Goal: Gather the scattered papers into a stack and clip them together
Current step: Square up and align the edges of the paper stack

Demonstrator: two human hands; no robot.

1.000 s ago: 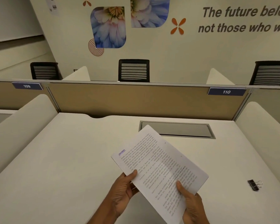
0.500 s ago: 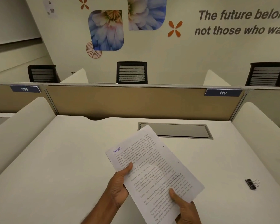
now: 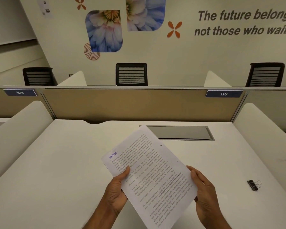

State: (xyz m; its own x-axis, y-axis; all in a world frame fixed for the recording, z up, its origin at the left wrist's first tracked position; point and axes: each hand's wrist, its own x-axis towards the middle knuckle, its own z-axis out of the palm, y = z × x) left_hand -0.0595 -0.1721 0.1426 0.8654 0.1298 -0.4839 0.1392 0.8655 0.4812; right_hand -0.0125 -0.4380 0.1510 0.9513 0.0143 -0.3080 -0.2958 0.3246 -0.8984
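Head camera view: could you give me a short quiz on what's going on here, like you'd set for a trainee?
1. True or false: the clip is already on the papers.
2. Which hands hold the papers? A) left hand only B) right hand only C) both
3. Fill in: the clip lies on the desk to the ____ of the papers.

Key: 1 false; it lies loose on the desk. 2 C. 3 right.

Printed papers tilted, held aloft, black binder clip lying apparently shut
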